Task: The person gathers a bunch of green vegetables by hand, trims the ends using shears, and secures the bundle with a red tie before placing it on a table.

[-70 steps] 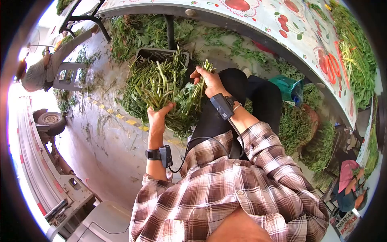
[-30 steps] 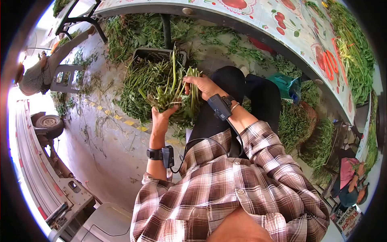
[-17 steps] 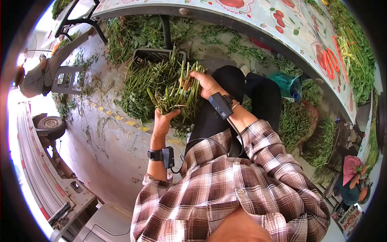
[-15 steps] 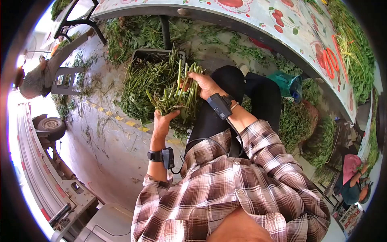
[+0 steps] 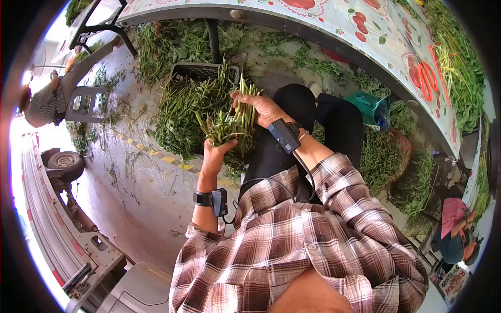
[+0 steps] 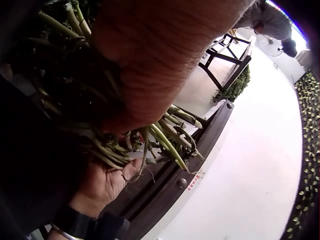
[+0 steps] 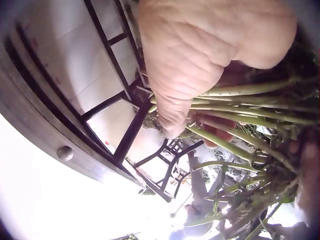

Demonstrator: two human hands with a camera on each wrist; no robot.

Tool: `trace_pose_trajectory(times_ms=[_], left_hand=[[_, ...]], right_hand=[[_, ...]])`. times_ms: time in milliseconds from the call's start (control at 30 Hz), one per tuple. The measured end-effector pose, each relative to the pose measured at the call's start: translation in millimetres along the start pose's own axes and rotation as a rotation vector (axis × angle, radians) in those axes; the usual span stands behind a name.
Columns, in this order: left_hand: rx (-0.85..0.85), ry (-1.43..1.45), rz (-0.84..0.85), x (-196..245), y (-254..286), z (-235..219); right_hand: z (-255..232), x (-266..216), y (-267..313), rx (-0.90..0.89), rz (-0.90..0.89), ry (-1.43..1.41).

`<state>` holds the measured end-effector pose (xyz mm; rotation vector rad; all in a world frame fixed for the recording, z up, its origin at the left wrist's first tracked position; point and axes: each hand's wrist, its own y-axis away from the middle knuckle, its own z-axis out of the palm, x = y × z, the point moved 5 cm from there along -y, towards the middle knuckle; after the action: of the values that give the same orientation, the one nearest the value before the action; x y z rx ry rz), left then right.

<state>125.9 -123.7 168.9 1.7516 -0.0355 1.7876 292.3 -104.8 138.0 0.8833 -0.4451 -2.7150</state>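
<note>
Held up between both hands, before the knees and on the near side of a dark crate: a bunch of green stems point(image 5: 228, 124), loosely gathered, with bare ends toward the table and leafy growth lower down. Gripped low on the clump by the left hand point(image 5: 215, 155), with the thumb laid across; cannot tell the exact lie of the fingers beneath. Grasped farther up by the right hand point(image 5: 262, 108), with the thumb on one side of the stems and curled fingers on the other. Strapped at each wrist: a small dark camera unit point(image 5: 286, 136).

Just beside the bunch: a heap of greens point(image 5: 180, 117), spilling over the near edge of the crate point(image 5: 180, 68). Strewn on the floor beneath the table: loose greens point(image 5: 177, 44). Above, along the far side: a table point(image 5: 329, 23) with a fruit-patterned cover. Lying near its front edge, toward the right end: orange-handled scissors point(image 5: 429, 83). Piled along its right edge: more greens point(image 5: 462, 78). Below the front edge, near the knees: a teal bag point(image 5: 370, 110).

Farther out, at left: a grey stool point(image 5: 78, 116), a bending person point(image 5: 44, 104) and a wheel point(image 5: 63, 160).
</note>
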Motion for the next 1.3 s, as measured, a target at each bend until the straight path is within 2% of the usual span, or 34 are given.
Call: trace_pose_trajectory(times_ms=[367, 700, 800, 867, 933, 1067, 1167, 1233, 1300], left_hand=[[0.021, 0.036, 0.015, -8.3, 1.3, 0.5], [0.042, 0.072, 0.026, -18.1, -0.2, -0.9], [0.077, 0.196, -0.044, -25.7, 1.4, -7.0], [0.196, 0.343, -0.044, -28.0, 1.0, -19.3], [0.237, 0.394, -0.014, -32.9, -3.2, -32.2], [0.495, 0.491, 0.064, -41.7, -8.5, -83.0], [0.591, 0.479, 0.075, -37.3, -4.0, -122.6], [0.777, 0.521, 0.134, -34.9, 4.5, -154.8], [0.730, 0.530, 0.183, -24.4, 11.5, -172.1]], right_hand=[[5.3, -4.4, 1.2, -0.028, -0.052, -0.042], [-3.4, -1.6, -1.0, 0.066, -0.044, -0.094], [-6.8, -2.2, -0.6, 0.053, -0.062, -0.079], [-9.4, -4.5, 0.0, 0.081, -0.061, -0.086], [-4.7, -7.1, 6.1, 0.193, -0.072, -0.135], [-14.5, -6.5, -1.8, 0.153, -0.189, -0.042], [-9.3, -10.0, -0.8, 0.177, -0.187, -0.096], [-9.7, -11.2, 0.1, 0.174, -0.186, -0.083], [-9.6, -11.9, -0.6, 0.172, -0.199, -0.046]])
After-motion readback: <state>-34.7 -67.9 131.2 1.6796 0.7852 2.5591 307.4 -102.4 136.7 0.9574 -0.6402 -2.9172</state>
